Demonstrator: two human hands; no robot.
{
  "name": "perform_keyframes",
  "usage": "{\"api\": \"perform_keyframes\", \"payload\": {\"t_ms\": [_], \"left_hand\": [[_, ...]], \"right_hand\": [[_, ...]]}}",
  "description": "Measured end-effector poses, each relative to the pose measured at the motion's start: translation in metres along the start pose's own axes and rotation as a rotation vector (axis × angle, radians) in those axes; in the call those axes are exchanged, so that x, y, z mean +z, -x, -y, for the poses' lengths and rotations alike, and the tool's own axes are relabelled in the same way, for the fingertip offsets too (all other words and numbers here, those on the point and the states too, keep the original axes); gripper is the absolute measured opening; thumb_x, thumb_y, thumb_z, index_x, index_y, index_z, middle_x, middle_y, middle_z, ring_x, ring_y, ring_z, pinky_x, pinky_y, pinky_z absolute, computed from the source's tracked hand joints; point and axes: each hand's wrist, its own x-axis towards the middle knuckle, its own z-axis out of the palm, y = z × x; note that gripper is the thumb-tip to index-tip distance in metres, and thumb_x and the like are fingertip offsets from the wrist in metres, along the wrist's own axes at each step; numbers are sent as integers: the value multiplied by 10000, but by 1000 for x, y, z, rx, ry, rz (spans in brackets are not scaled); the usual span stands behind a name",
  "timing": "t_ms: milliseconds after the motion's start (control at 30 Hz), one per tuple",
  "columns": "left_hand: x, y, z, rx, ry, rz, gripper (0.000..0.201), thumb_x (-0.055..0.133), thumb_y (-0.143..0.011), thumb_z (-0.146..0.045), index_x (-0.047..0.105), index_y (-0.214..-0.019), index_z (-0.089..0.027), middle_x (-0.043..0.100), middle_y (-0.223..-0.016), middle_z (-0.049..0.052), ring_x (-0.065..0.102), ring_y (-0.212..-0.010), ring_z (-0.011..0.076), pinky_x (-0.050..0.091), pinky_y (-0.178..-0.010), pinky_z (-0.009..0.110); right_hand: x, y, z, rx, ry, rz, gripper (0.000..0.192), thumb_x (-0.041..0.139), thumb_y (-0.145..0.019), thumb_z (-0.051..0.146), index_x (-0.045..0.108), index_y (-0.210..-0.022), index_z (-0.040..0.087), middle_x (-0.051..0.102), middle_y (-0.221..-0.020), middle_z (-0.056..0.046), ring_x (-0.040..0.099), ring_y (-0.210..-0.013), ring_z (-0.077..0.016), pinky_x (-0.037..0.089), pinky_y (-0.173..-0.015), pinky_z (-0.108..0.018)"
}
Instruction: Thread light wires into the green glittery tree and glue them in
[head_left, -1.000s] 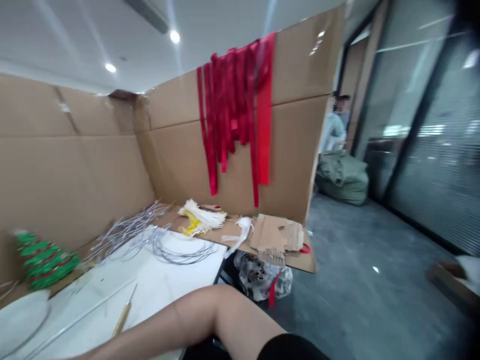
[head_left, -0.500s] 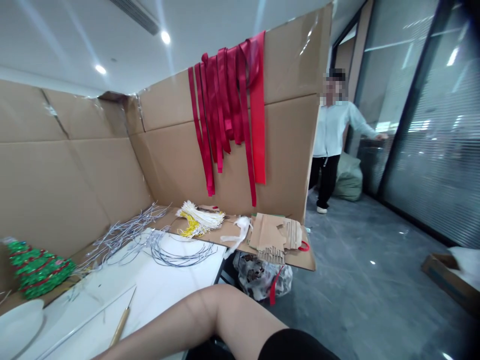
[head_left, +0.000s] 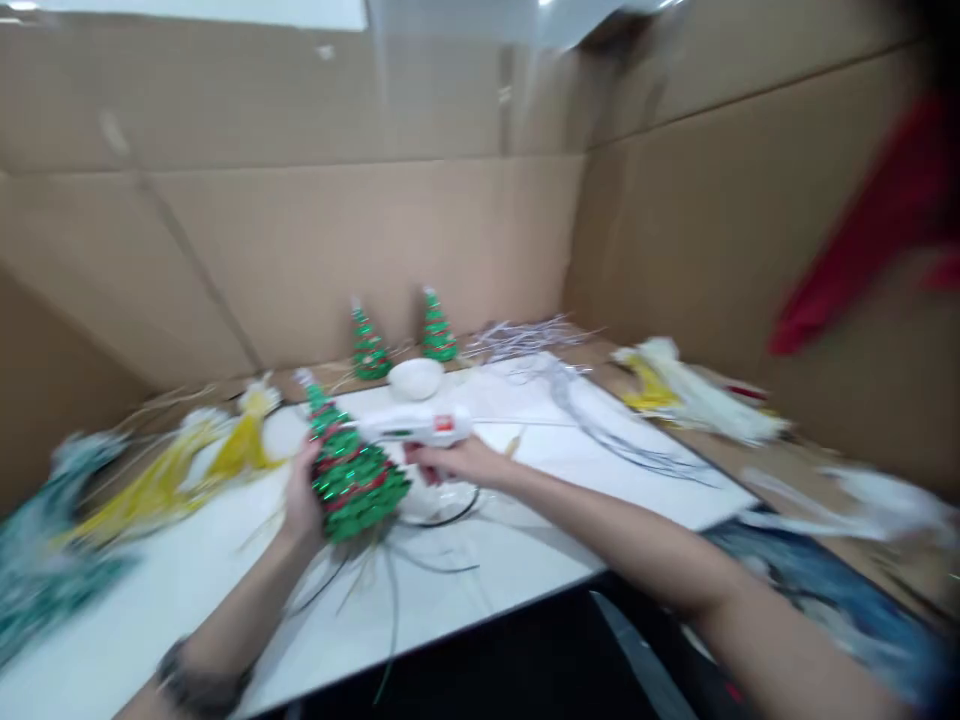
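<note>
My left hand [head_left: 304, 495] is closed around the left side of a small green tinsel Christmas tree [head_left: 356, 485] with red garland, held tilted above the white table. Loose wires or stems hang beneath its base. In my right hand [head_left: 457, 462] is a white glue gun [head_left: 420, 425] with an orange-red label, gripped by its handle. Its nozzle points left at the upper part of the tree; blur hides whether they touch. A dark cord [head_left: 457, 515] curves below that hand.
Two more small trees [head_left: 369, 345] [head_left: 438, 328] stand at the back beside a white bowl [head_left: 417, 379]. Yellow-and-white stamen bundles [head_left: 247, 435] lie left, green tinsel [head_left: 67, 540] farther left. Wires [head_left: 600, 420] and another stamen bundle [head_left: 697, 395] lie right. Cardboard walls [head_left: 360, 230] surround the table [head_left: 517, 570].
My view has swung left from the red ribbons and the person in white to the table. Both hands now show, holding the tree and the glue gun.
</note>
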Motion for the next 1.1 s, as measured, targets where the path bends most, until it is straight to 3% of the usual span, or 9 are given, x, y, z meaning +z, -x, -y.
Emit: {"api": "perform_keyframes", "payload": {"t_ms": [67, 167, 300, 433, 700, 1100], "left_hand": [[-19, 7, -1, 77, -48, -17, 342, 718, -704, -406, 628, -963, -201, 675, -812, -16, 653, -747, 189, 558, -689, 307], [-25, 2, 5, 204, -152, 28, 318, 647, -739, -397, 639, -995, -209, 700, -932, -1, 654, -881, 187, 532, -812, 296], [-24, -2, 10, 221, -174, 111, 296, 575, -815, -395, 627, -1035, -203, 693, -1026, 28, 642, -976, 212, 503, -899, 337], [-26, -1, 9, 258, -170, 147, 254, 547, -848, -386, 612, -1020, -210, 680, -1002, 33, 647, -949, 216, 493, -922, 367], [-29, -4, 10, 295, -196, 130, 266, 540, -862, -405, 617, -1029, -212, 676, -1036, 44, 637, -984, 223, 502, -920, 370], [-26, -1, 8, 276, -236, 115, 259, 532, -854, -394, 598, -1032, -218, 680, -1018, 36, 639, -986, 224, 497, -927, 368]], "right_hand": [[-1, 2, -4, -29, 30, 41, 187, 608, -790, 323, 574, -674, 180, 533, -478, 54, 473, -464, -91, 375, -506, -221], [2, 7, -8, -5, 122, 10, 242, 626, -788, 414, 587, -735, 181, 549, -528, 38, 498, -506, -108, 366, -511, -237], [9, 12, -6, 64, 234, -28, 299, 643, -752, 488, 589, -782, 195, 562, -598, 23, 525, -550, -134, 374, -509, -257], [10, 12, -6, 58, 284, -60, 286, 645, -720, 479, 594, -770, 203, 574, -614, 7, 538, -567, -155, 400, -531, -282], [8, 13, -9, 99, 369, -145, 287, 621, -714, 489, 616, -768, 207, 608, -631, -5, 589, -607, -181, 457, -594, -308], [9, 12, -10, 56, 314, -135, 227, 614, -702, 433, 593, -726, 209, 564, -615, 13, 527, -577, -162, 425, -568, -302]]}}
